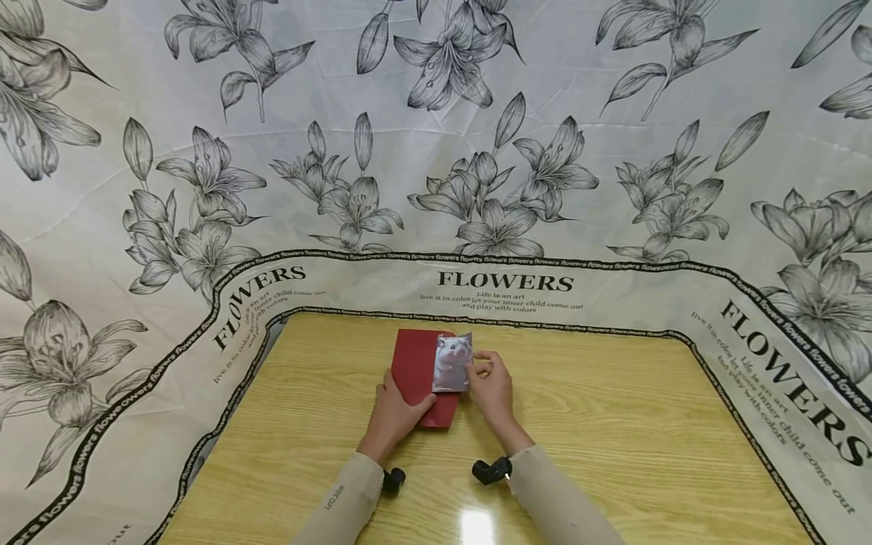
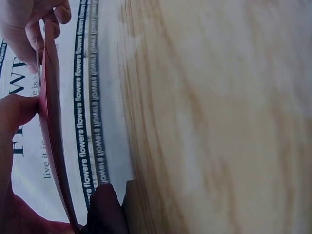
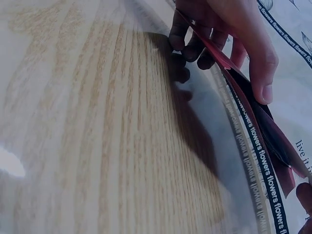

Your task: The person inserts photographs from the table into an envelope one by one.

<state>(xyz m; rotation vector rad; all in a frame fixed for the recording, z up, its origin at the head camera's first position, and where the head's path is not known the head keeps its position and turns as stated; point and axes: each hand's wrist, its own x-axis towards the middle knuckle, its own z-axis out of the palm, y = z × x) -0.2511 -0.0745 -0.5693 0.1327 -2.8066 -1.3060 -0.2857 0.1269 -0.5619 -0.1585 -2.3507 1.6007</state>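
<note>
A flat red envelope (image 1: 412, 363) is held up off the table by my left hand (image 1: 393, 415), thumb on its near face and fingers behind it. In the right wrist view, the envelope (image 3: 222, 58) is seen edge-on, its sides parted around a dark gap. My right hand (image 1: 492, 387) pinches the right edge of a small glossy picture card (image 1: 451, 365) showing a whitish, mouse-like animal. That card overlaps the envelope's right half in the head view. Only fingertips of the right hand (image 3: 305, 197) show at the right wrist view's lower right edge.
Beneath the hands lies a light wood-grain table (image 1: 599, 424). A pale cloth (image 1: 504, 182) with drawn flowers and lettering hangs behind the table and along its sides. Black camera mounts (image 1: 492, 471) are worn at both wrists.
</note>
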